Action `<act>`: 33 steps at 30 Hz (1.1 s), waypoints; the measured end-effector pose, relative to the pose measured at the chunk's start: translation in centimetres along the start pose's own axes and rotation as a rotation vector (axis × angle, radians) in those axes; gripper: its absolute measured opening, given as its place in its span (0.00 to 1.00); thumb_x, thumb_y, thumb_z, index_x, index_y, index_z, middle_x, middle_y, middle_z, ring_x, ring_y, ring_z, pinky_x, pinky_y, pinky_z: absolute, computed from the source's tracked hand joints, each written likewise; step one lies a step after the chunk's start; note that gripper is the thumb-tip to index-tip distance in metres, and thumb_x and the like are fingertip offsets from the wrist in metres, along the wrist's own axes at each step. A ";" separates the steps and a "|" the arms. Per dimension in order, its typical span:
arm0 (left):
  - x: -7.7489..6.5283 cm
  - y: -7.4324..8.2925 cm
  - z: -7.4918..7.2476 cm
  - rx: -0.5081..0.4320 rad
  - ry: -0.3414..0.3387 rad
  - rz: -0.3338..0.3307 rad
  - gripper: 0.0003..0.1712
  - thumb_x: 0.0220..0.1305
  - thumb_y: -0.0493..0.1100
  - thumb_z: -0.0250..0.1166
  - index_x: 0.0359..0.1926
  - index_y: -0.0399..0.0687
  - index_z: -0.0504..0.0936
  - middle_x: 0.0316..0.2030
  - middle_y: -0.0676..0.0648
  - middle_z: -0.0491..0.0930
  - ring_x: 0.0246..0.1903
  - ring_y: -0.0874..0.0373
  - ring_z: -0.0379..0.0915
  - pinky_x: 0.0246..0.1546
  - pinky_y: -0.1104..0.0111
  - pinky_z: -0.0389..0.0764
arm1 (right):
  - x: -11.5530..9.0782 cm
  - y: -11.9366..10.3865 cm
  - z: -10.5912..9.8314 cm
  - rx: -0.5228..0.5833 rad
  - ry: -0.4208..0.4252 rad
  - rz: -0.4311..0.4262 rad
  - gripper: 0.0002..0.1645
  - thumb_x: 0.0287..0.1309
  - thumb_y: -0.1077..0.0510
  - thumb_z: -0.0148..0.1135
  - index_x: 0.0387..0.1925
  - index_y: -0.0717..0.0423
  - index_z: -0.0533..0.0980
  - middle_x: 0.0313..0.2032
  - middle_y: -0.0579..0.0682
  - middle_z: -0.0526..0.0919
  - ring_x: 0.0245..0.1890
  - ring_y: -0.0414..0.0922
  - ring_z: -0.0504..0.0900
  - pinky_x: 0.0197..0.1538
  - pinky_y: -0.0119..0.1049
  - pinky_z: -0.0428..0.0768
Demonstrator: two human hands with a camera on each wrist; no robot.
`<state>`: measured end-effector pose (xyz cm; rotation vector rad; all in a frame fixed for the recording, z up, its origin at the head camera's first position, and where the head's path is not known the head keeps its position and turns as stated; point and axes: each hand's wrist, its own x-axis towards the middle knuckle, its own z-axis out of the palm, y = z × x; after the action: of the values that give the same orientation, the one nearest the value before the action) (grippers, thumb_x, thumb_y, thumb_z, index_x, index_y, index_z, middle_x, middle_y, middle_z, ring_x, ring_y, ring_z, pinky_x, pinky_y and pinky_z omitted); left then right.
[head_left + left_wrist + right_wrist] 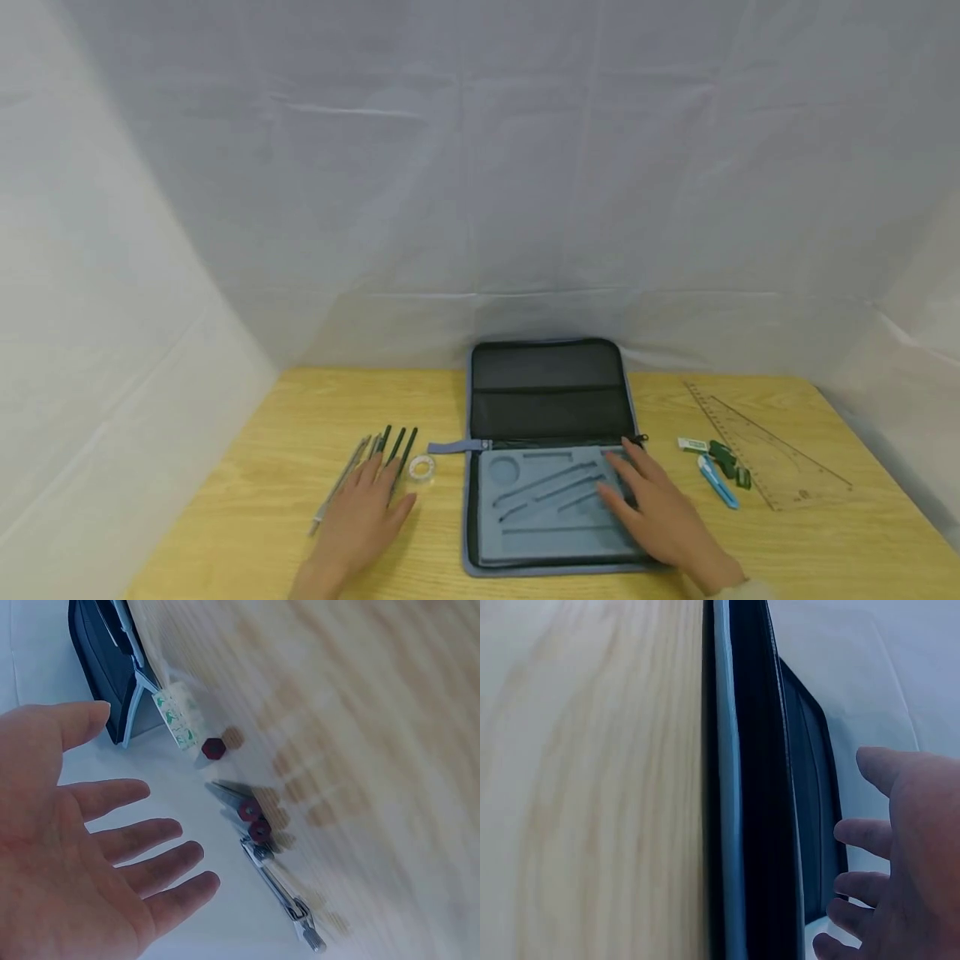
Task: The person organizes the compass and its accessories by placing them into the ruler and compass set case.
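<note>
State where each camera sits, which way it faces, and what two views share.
Head: worn on the head, facing forward and down at the open case; left hand and right hand show.
Left wrist: worn there, facing the pencils and metal compass; only the left hand shows.
Right wrist: worn there, facing tabletop and case side; only the right hand shows.
Head and left wrist share the pencils.

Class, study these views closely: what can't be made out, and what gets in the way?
Head: right part of the foam tray, covered by the right hand.
Right wrist: top of the foam tray, blocked by the side of the open case.
Head: far ends of the dark pencils, too small to tell whether sharpened.
Head: numbers on the clear set square and lettering on the eraser, too small.
Head: rest of the sleeve, cut off by the bottom edge.
</note>
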<state>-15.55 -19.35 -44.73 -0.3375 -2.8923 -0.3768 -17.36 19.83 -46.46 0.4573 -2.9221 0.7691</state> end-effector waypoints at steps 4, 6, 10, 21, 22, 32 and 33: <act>-0.3 -0.2 -0.4 0.013 0.003 0.000 0.32 0.64 0.53 0.62 0.61 0.36 0.72 0.60 0.28 0.67 0.58 0.33 0.63 0.55 0.41 0.66 | 0.3 -0.7 0.3 0.014 -0.012 -0.026 0.39 0.65 0.32 0.45 0.66 0.54 0.68 0.69 0.62 0.57 0.66 0.63 0.58 0.58 0.62 0.64; -0.3 -0.2 -0.5 0.017 -0.007 -0.012 0.31 0.64 0.54 0.61 0.61 0.37 0.72 0.60 0.29 0.67 0.58 0.33 0.63 0.53 0.41 0.67 | 0.5 -1.0 0.4 0.014 -0.013 -0.038 0.39 0.65 0.32 0.46 0.66 0.53 0.68 0.69 0.61 0.57 0.66 0.63 0.58 0.58 0.62 0.64; -0.5 -0.4 -0.6 0.030 -0.015 -0.032 0.31 0.64 0.54 0.61 0.61 0.38 0.73 0.59 0.29 0.68 0.58 0.33 0.64 0.50 0.40 0.70 | 0.7 -1.6 0.7 -0.002 -0.018 -0.047 0.39 0.65 0.32 0.46 0.66 0.53 0.67 0.69 0.61 0.57 0.67 0.61 0.58 0.59 0.61 0.64; -1.2 -1.1 -0.7 0.022 -0.034 -0.078 0.32 0.64 0.55 0.61 0.61 0.38 0.73 0.61 0.30 0.65 0.60 0.32 0.61 0.53 0.39 0.66 | 1.4 -2.9 1.5 -0.017 -0.051 -0.090 0.40 0.64 0.31 0.45 0.67 0.52 0.67 0.70 0.58 0.55 0.68 0.60 0.55 0.62 0.61 0.60; -1.3 -1.1 -0.8 0.018 -0.037 -0.083 0.32 0.64 0.55 0.61 0.61 0.38 0.72 0.61 0.29 0.65 0.60 0.32 0.61 0.54 0.39 0.65 | 1.5 -3.0 1.6 -0.016 -0.060 -0.094 0.40 0.64 0.31 0.45 0.67 0.52 0.67 0.71 0.58 0.55 0.69 0.60 0.54 0.62 0.61 0.60; -2.0 -1.7 -1.2 -0.010 -0.051 -0.074 0.30 0.66 0.54 0.60 0.61 0.39 0.72 0.62 0.29 0.64 0.60 0.31 0.60 0.53 0.38 0.65 | 2.4 -4.1 2.3 -0.029 -0.121 -0.097 0.38 0.65 0.33 0.46 0.68 0.50 0.66 0.72 0.56 0.53 0.70 0.59 0.52 0.63 0.61 0.58; -2.1 -1.8 -1.2 -0.010 -0.056 -0.071 0.30 0.66 0.54 0.60 0.61 0.39 0.72 0.62 0.29 0.64 0.60 0.31 0.60 0.53 0.38 0.64 | 2.4 -4.2 2.4 -0.033 -0.126 -0.099 0.38 0.65 0.32 0.46 0.68 0.50 0.65 0.72 0.55 0.53 0.70 0.59 0.51 0.63 0.61 0.58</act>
<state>-13.80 -21.76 -44.52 -0.2516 -2.9644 -0.4002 -18.38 14.51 -46.19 0.6647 -2.9943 0.7021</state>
